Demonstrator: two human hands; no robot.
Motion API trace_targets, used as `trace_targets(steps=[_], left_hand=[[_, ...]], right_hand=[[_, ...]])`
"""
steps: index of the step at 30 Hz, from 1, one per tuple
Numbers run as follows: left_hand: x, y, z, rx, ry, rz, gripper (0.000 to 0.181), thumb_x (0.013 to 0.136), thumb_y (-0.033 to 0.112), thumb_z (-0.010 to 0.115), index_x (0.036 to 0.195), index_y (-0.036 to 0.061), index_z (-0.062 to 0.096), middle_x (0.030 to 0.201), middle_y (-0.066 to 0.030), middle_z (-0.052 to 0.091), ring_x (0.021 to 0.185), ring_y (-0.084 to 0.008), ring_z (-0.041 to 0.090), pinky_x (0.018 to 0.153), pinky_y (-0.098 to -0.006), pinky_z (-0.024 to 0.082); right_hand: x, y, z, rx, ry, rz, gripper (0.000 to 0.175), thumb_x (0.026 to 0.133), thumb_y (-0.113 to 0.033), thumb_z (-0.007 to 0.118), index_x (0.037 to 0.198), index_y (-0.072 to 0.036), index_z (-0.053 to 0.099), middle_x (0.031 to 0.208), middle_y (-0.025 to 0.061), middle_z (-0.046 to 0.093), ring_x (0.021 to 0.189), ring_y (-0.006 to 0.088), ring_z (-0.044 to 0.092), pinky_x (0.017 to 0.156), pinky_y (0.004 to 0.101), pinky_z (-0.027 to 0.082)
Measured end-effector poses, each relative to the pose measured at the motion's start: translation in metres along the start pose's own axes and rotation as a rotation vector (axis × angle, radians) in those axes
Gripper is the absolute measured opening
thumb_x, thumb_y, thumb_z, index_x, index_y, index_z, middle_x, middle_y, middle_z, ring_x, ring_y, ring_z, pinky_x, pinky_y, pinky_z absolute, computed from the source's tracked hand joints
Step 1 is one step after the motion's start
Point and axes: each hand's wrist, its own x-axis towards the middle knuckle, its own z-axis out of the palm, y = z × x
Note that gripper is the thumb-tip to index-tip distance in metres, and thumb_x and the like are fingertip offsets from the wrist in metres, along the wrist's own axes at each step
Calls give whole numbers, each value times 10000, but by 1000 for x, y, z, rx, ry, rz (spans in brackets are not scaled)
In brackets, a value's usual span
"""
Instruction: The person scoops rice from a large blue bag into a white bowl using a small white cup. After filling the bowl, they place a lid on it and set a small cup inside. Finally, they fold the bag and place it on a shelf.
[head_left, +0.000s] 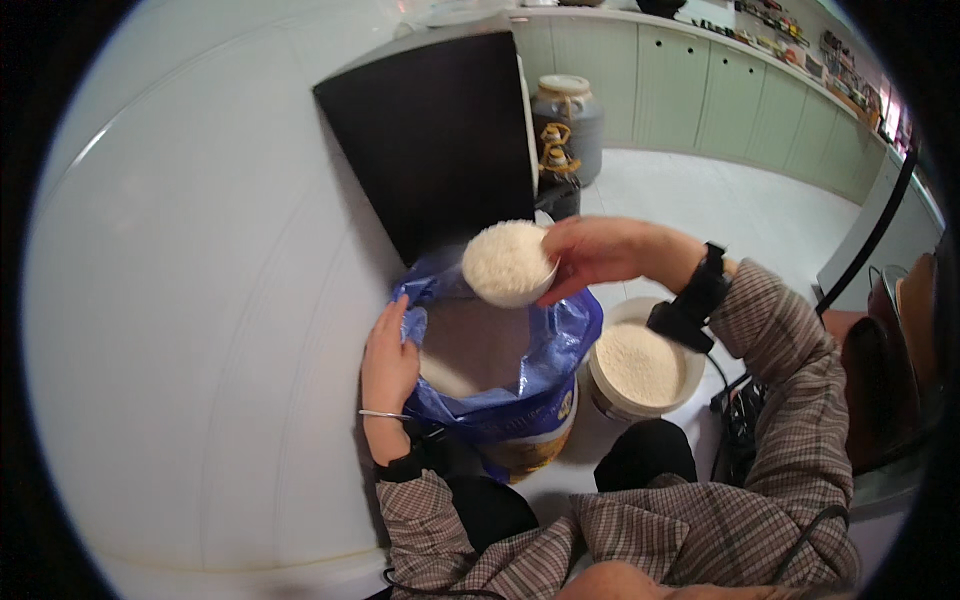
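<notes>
My right hand grips a white bowl by its side. Heaped above the rim is white rice, and the bowl hangs over the mouth of a blue plastic rice sack. Fingers flat along the sack's left edge, my left hand holds the rim there; whether the thumb pinches it is hard to tell. More rice lies down inside the sack, partly in shadow. Right of the sack stands a white bucket filled with pale rice, beneath my right forearm.
A white wall runs close along the left. Behind the sack rises a black-sided cabinet or appliance. Farther back are a large lidded jar, dark bottles with yellow cord and green cupboards. A black bag lies at right.
</notes>
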Motion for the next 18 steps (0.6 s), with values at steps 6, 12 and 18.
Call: trace_targets(steps=[6,12,18], left_hand=[[1,3,-2,-51,-42,25,518,814,-30,456,1327,42,460,1364,-189,459,1282,-337,417,1083,-379,321],[3,3,-3,-17,-69,-15,510,827,-22,457,1331,50,459,1365,-170,461,1284,-318,422,1087,-368,310],[7,15,-4,109,-43,43,476,841,17,499,1315,54,479,1336,-176,489,1264,-331,438,1068,-381,334]], right_hand=[[-79,13,-59,11,289,-26,370,889,-53,452,1225,101,423,1169,226,536,1056,314,588,951,408,512],[-122,111,-128,-99,509,40,494,867,-86,460,1318,82,350,1195,243,517,1065,301,594,900,358,546],[-92,247,-161,-1099,933,136,636,671,-64,729,1264,-114,504,1073,243,538,999,403,553,870,411,479]])
